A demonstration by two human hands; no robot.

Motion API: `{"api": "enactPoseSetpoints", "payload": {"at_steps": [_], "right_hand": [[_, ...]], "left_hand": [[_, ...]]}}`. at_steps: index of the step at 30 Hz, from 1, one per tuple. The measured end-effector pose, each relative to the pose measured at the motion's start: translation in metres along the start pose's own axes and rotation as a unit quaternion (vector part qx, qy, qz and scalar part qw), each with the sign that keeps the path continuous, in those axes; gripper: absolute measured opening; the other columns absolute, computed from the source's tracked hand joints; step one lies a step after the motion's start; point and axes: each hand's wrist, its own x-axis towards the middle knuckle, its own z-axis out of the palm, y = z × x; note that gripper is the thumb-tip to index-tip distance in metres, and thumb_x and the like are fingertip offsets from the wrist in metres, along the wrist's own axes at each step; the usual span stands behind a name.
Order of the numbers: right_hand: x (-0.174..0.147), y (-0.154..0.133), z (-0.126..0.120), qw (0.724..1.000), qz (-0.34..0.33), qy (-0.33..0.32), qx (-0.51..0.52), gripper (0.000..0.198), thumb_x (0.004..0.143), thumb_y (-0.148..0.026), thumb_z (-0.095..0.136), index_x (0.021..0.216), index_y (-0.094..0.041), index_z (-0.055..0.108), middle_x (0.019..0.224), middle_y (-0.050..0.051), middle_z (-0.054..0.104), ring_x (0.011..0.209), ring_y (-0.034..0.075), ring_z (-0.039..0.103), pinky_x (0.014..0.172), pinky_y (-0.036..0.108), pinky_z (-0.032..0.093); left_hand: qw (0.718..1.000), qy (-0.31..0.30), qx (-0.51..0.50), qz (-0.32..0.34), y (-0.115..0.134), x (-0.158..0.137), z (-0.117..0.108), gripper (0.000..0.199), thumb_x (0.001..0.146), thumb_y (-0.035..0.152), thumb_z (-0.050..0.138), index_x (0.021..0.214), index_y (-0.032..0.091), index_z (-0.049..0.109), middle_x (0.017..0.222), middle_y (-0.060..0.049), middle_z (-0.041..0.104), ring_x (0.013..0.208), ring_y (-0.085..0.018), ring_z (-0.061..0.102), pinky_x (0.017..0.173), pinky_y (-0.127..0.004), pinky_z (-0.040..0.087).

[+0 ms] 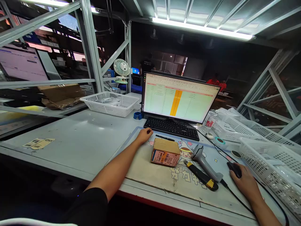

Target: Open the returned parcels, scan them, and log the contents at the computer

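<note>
My right hand [245, 181] is wrapped over a black computer mouse [234, 169] on the desk mat [150, 175]. My left hand [144, 136] rests with curled fingers just below the left end of the black keyboard [171, 128]; a small dark spot shows at its fingertips, too small to name. Between my hands sits a small cardboard box [166, 152] with a printed label on its front. To its right lie a black and yellow box cutter [201, 175] and a grey barcode scanner [207, 163]. A black pen [165, 137] lies behind the box.
A monitor [180, 97] with a spreadsheet stands behind the keyboard. White plastic baskets [109, 105] stand at the left back and along the right [272, 169]. Tape rolls [220, 141] lie near the right baskets. A small fan [121, 69] stands beyond. Metal shelf posts [90, 44] frame the desk.
</note>
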Motion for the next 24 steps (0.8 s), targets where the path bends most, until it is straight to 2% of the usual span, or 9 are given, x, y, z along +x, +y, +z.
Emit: {"api": "enactPoseSetpoints", "payload": {"at_steps": [5,10,13,18,21,24], "right_hand": [[-0.001,-0.009,-0.004,1.0,0.002,-0.003,-0.005,0.067,0.088,-0.071,0.042,0.126,-0.02,0.063,0.128,0.017,0.066,0.119,0.039,0.066,0.101,0.053,0.055],[-0.003,-0.011,-0.006,0.999,-0.017,0.035,-0.009,0.063,0.09,-0.068,0.043,0.125,-0.021,0.064,0.127,0.016,0.067,0.119,0.039,0.066,0.105,0.052,0.053],[-0.003,-0.01,-0.006,1.0,-0.014,0.009,-0.024,0.065,0.088,-0.067,0.042,0.126,-0.021,0.066,0.132,0.015,0.065,0.118,0.038,0.067,0.1,0.05,0.056],[-0.004,-0.01,-0.005,0.996,0.042,-0.051,-0.06,0.071,0.089,-0.07,0.038,0.135,-0.023,0.065,0.142,0.012,0.061,0.113,0.035,0.069,0.089,0.047,0.059],[-0.005,-0.015,-0.005,0.997,0.039,-0.025,-0.059,0.07,0.089,-0.068,0.037,0.134,-0.022,0.066,0.139,0.013,0.062,0.117,0.035,0.068,0.094,0.047,0.058],[-0.007,-0.024,-0.003,0.998,0.025,0.018,-0.053,0.066,0.089,-0.063,0.038,0.132,-0.022,0.067,0.138,0.013,0.062,0.12,0.035,0.068,0.093,0.047,0.059]], "left_hand": [[1.0,-0.004,0.001,0.0,0.001,0.0,0.0,0.026,0.105,0.04,0.069,0.108,0.015,0.073,0.11,-0.007,0.076,0.106,-0.022,0.073,0.101,-0.046,0.059],[1.0,-0.006,0.003,0.001,0.001,0.001,0.0,0.025,0.105,0.039,0.069,0.109,0.015,0.073,0.111,-0.007,0.075,0.106,-0.023,0.072,0.101,-0.046,0.06],[1.0,-0.007,0.005,0.001,0.0,0.002,0.0,0.025,0.105,0.039,0.069,0.11,0.015,0.073,0.112,-0.008,0.075,0.106,-0.023,0.072,0.101,-0.046,0.06],[1.0,-0.014,0.008,0.005,-0.002,0.002,0.002,0.026,0.105,0.039,0.069,0.111,0.014,0.073,0.113,-0.008,0.075,0.109,-0.024,0.072,0.103,-0.048,0.059],[1.0,-0.019,0.012,0.015,-0.002,0.003,0.001,0.027,0.105,0.04,0.068,0.112,0.014,0.073,0.114,-0.008,0.075,0.109,-0.024,0.072,0.103,-0.048,0.059],[0.999,-0.027,0.021,0.032,-0.001,0.003,0.0,0.026,0.104,0.04,0.069,0.108,0.014,0.073,0.112,-0.008,0.076,0.108,-0.023,0.072,0.103,-0.047,0.058]]}}
